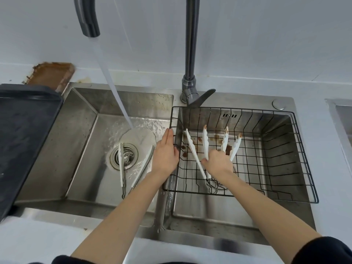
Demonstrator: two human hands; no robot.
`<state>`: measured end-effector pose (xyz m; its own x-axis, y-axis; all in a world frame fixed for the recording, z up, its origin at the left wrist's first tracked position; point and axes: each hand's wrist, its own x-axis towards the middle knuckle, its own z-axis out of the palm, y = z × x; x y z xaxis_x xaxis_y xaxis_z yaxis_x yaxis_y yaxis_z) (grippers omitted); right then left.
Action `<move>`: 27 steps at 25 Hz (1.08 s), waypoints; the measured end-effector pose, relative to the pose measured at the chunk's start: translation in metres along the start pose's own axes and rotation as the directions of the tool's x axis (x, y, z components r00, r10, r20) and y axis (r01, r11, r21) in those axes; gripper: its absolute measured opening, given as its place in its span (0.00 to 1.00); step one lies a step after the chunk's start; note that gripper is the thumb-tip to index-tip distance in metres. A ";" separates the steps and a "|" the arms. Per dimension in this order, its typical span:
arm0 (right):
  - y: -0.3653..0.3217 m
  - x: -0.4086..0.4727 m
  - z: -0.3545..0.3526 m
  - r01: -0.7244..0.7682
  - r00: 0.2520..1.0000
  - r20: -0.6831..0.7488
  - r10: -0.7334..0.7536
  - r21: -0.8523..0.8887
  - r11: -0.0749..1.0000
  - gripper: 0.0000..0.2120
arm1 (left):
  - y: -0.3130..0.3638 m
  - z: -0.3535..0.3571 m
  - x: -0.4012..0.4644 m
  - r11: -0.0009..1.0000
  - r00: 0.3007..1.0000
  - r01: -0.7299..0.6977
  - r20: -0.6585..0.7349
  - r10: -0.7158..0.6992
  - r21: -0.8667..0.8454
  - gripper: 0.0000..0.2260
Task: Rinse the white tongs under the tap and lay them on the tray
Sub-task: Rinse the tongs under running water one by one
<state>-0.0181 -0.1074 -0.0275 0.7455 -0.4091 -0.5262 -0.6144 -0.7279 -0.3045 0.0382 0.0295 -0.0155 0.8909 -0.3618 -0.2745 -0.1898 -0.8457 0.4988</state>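
Water [118,96] runs from the dark tap spout [89,20] into the left sink basin [80,134]. One pair of white tongs [121,164] lies spread over the drain there. In the right basin, a black wire basket [285,159] holds two more pairs with brown-stained tips. My right hand [219,162] is curled down on the right-hand pair [235,147], its thumb beside the left-hand pair [194,153]. My left hand [165,153] is flat and holds nothing, hovering at the divider with fingertips at the basket's left rim. The dark tray [24,130] sits left of the sink.
The tap's post and lever [200,98] stand behind the basket. A brown, worn board [51,75] lies behind the tray. Brown sauce spots mark the right basin's floor [184,154]. White counter runs along the front and right, and another basin's edge [341,115] shows at far right.
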 end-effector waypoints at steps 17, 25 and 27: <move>-0.024 -0.023 -0.023 0.188 0.969 -0.140 -0.202 -0.107 0.976 0.12 | 0.004 -0.033 -0.001 0.977 1.000 -0.022 -0.005 0.021 -0.212 0.23; -0.064 -0.044 -0.027 0.302 0.931 -0.164 -0.325 -0.152 0.941 0.13 | 0.021 -0.056 -0.007 0.819 0.999 0.046 0.030 -0.035 -0.572 0.19; -0.077 -0.050 -0.024 0.324 0.921 -0.172 -0.350 -0.162 0.932 0.14 | 0.015 -0.061 -0.007 0.788 0.997 0.055 -0.002 -0.071 -0.614 0.19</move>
<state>-0.0021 -0.0443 0.0417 0.9461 -0.2164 -0.2409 -0.2888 -0.9003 -0.3257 0.0545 0.0436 0.0438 0.9030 -0.2997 -0.3078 0.1530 -0.4452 0.8823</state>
